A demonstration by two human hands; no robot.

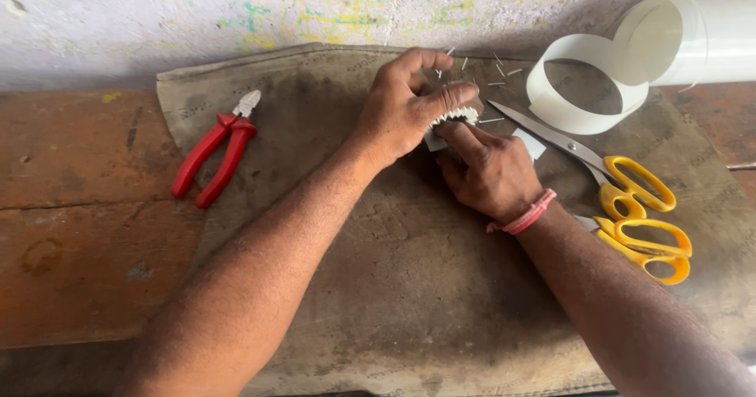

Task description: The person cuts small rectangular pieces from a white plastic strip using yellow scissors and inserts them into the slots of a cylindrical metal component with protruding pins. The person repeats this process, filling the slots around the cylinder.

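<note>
My left hand (405, 102) and my right hand (488, 172) meet over a small white ruffled paper piece (454, 116) on a brown cloth mat (339, 287). The left thumb presses along the top of the piece while the right fingers pinch it from below. A white flat bit (532, 145) lies just right of my right hand. Most of the piece is hidden under my fingers.
Red-handled pliers (216, 157) lie on the mat at left. Two yellow-handled scissors (630, 196) lie at right, beside my right wrist. A white strip loop (583, 86) and a white roll (693, 38) stand at the back right. Thin pins (496, 72) are scattered near them.
</note>
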